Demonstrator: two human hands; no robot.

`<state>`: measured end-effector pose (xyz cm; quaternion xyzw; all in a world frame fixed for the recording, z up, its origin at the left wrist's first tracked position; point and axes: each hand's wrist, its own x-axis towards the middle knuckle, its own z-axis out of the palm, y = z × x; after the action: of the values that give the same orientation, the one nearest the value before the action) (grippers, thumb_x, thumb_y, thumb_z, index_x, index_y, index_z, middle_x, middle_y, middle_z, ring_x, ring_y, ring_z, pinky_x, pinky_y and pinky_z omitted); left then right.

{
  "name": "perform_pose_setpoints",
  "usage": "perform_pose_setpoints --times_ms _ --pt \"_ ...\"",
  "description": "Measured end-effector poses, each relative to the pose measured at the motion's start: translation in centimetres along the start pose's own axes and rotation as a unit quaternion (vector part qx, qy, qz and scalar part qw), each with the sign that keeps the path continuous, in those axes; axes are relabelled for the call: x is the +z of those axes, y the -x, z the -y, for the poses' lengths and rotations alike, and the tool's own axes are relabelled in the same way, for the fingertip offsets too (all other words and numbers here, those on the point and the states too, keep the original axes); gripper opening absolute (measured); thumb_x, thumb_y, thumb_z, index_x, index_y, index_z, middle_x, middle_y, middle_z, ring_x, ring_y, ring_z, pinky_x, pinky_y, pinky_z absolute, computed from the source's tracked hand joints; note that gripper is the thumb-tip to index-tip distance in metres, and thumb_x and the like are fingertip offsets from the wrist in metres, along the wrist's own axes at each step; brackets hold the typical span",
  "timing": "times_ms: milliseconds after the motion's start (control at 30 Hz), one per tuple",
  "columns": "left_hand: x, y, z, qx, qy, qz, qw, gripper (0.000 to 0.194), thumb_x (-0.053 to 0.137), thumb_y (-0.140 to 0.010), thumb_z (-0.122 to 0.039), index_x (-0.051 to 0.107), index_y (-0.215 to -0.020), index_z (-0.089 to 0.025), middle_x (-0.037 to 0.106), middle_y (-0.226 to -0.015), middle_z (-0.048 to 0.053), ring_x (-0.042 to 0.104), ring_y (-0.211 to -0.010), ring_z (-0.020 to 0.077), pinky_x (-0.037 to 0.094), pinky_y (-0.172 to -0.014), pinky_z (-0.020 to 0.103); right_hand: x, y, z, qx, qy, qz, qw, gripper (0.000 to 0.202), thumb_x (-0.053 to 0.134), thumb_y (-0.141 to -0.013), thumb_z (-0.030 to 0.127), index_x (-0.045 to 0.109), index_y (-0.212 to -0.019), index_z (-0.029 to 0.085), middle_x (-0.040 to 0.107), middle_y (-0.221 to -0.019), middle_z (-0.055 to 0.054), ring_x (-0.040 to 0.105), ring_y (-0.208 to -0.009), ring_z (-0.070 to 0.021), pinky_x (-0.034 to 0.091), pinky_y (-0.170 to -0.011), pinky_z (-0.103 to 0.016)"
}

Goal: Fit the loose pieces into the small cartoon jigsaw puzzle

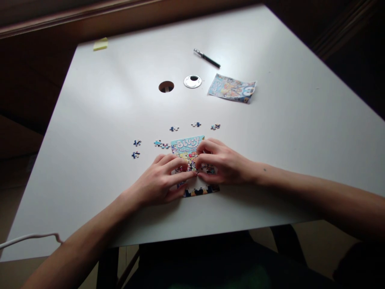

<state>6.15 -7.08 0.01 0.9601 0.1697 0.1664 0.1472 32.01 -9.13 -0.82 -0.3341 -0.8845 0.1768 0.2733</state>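
Note:
A small colourful jigsaw puzzle (188, 144) lies near the table's front edge, with a white gap in its lower part. My left hand (164, 178) rests on its left side, fingers apart, the index fingertip touching the puzzle's middle. From the right, my right hand (221, 162) bends over the puzzle with thumb and fingers pinched at the gap's upper edge; whatever is between them is too small to make out. Loose pieces (158, 143) lie just left of the puzzle, and others (196, 124) are spread behind it.
More pieces (137, 143) lie farther left. A creased picture sheet (231, 89), a black pen (207, 58), a round metal cover (193, 82) and a table hole (166, 86) are farther back. Yellow sticky notes (100, 44) sit at the back left; a white cable (33, 236) crosses the front left.

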Motion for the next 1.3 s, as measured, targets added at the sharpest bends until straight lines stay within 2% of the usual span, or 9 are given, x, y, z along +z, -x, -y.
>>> perform_pose_setpoints --times_ms 567,733,1033,1300 --pt "0.0 -0.3 -0.2 -0.003 -0.006 0.0 1.0 0.035 0.064 -0.089 -0.022 0.062 -0.124 -0.024 0.064 -0.117 0.009 0.052 -0.105 0.0258 0.042 -0.093 0.043 0.0 0.0 -0.1 -0.01 0.006 0.006 1.0 0.011 0.063 -0.088 0.027 0.066 -0.097 0.02 0.055 -0.099 -0.008 0.05 -0.088 -0.0189 0.047 -0.085 -0.037" --pt "0.1 -0.3 -0.2 -0.001 -0.007 -0.003 1.0 0.035 0.064 -0.089 -0.022 0.062 -0.124 -0.024 0.064 -0.117 0.008 0.052 -0.105 0.0249 0.042 -0.094 0.043 -0.3 0.1 0.0 -0.031 0.025 -0.002 0.999 0.012 0.062 -0.089 0.022 0.068 -0.098 0.022 0.054 -0.098 -0.007 0.047 -0.088 -0.0185 0.045 -0.083 -0.036" --pt "0.0 -0.3 -0.4 0.002 -0.011 -0.003 1.0 0.036 0.064 -0.089 -0.021 0.061 -0.125 -0.024 0.063 -0.118 0.009 0.052 -0.107 0.0248 0.043 -0.094 0.042 -1.4 -0.4 0.6 -0.051 0.101 0.068 0.991 0.013 0.056 -0.094 0.024 0.068 -0.094 0.021 0.059 -0.089 -0.006 0.044 -0.082 -0.0182 0.036 -0.079 -0.033" --pt "0.0 -0.3 -0.5 0.009 -0.024 -0.008 1.0 0.037 0.064 -0.088 -0.021 0.061 -0.125 -0.023 0.064 -0.118 0.009 0.054 -0.107 0.0256 0.043 -0.093 0.042 -1.3 -0.3 0.6 -0.081 0.131 0.062 0.986 0.013 0.054 -0.094 0.023 0.067 -0.093 0.02 0.06 -0.087 -0.005 0.045 -0.08 -0.0177 0.034 -0.076 -0.032"
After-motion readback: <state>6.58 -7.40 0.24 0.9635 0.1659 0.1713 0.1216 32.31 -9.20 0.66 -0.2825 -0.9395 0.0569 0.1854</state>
